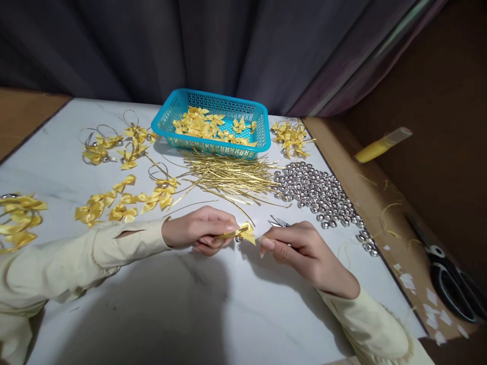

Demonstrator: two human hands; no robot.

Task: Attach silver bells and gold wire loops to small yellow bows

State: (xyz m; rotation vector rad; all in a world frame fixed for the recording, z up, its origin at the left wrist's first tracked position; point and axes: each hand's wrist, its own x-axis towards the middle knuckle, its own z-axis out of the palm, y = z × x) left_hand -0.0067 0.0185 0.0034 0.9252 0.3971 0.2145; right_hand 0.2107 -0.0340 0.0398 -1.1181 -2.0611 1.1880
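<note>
My left hand (203, 229) pinches a yellow ribbon bow (248, 233) between thumb and fingers, with gold cord along it. A small silver bell (238, 239) hangs at the bow's middle. Just right of the bow, my right hand (297, 251) has its thumb and forefinger pressed together; what is between the fingertips, if anything, is too small to make out. Metal blades of a small tool (279, 222) show behind the right hand. Whether that hand holds the tool or it lies on the table, I cannot tell.
A blue basket (211, 144) of yellow bows stands at the back. In front lie gold cords (232, 175), with silver bells (315, 190) to their right. Finished-looking bows on loops (99, 147) lie left. Black scissors (451, 284) and a yellow glue tube (380, 145) are at right.
</note>
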